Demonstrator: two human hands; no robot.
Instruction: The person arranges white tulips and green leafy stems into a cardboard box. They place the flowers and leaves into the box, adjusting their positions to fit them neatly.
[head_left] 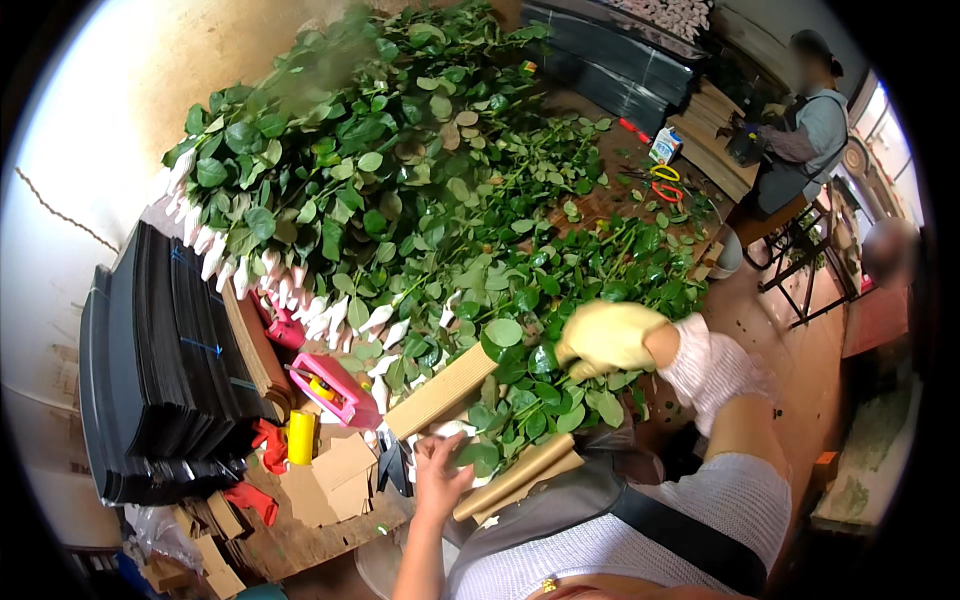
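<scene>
My bare left hand is at the near edge of the bench, its fingers bent together by white-sleeved flower buds. What they pinch, if anything, is hidden. My right hand, in a yellow glove, is curled over leafy rose stems to the right; the fingertips sink among the leaves. Between my hands, a strip of corrugated cardboard slants beside the stems. A rolled brown sheet of cardboard lies under the near leaves, against my apron.
A large heap of rose stems covers the far bench. Stacked black sheets stand at left, near a pink tape dispenser, a yellow roll and black-handled clippers. Scissors and a carton lie far right; another person sits beyond.
</scene>
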